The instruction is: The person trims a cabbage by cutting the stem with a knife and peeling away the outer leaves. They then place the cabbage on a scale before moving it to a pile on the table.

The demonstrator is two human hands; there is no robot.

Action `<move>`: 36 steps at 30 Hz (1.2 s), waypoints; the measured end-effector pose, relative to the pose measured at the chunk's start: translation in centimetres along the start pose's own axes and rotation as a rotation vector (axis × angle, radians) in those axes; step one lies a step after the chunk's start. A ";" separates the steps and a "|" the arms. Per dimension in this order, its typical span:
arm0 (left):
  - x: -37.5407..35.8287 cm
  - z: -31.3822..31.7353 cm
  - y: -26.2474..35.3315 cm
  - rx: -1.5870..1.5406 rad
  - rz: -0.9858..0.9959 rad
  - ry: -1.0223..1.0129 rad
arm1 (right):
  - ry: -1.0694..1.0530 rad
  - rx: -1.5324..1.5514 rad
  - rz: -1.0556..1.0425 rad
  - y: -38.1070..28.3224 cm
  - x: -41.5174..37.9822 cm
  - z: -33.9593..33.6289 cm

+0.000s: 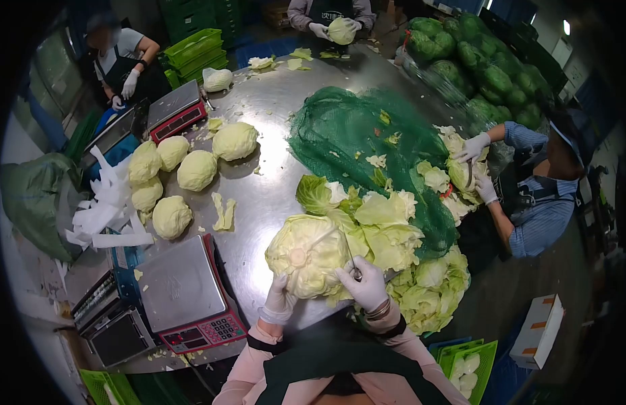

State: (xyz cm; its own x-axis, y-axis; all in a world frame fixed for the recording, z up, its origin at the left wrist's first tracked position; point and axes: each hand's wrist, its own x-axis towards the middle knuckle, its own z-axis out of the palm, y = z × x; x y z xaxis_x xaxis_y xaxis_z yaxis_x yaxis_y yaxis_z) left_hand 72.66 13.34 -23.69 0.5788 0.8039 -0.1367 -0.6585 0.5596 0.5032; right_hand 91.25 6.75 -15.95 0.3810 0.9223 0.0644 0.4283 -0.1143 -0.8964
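Note:
A large pale cabbage (306, 253) is before me at the table's near edge, its cut stem end facing up towards me. My left hand (279, 300), in a white glove, grips its lower left side; some fingers are hidden beneath it. At the cabbage's right side my right hand (367, 282), also gloved, is closed around a small knife (356, 273), whose thin blade rests along the leaves. Loose outer leaves (390, 229) lie just beyond my right hand. More leaves (431, 290) are heaped at the table's right edge.
Several trimmed cabbages (197, 170) sit at the left, near a weighing scale (181, 283). Green netting (357, 131) covers the middle right. A co-worker (546, 196) handles a cabbage at the right; two other people stand beyond the table. Bagged cabbages (485, 64) are piled at back right.

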 end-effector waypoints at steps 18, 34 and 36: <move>0.6 1.4 1.4 0.098 -0.056 0.127 | -0.338 -0.204 -0.231 0.8 1.5 -2.3; 0.8 2.6 -1.7 0.100 -0.150 0.104 | -0.134 0.125 0.020 2.4 -1.0 -4.4; 0.5 3.4 -1.5 0.261 -0.086 0.099 | -0.159 0.258 0.147 2.8 -1.1 -4.2</move>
State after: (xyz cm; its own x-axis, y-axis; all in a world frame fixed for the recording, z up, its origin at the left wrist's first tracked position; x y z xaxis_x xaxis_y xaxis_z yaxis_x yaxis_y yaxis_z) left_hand 75.57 12.18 -21.58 0.5685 0.7790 -0.2645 -0.4561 0.5660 0.6867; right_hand 95.50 3.86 -16.68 0.2816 0.9514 -0.1250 0.1489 -0.1720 -0.9738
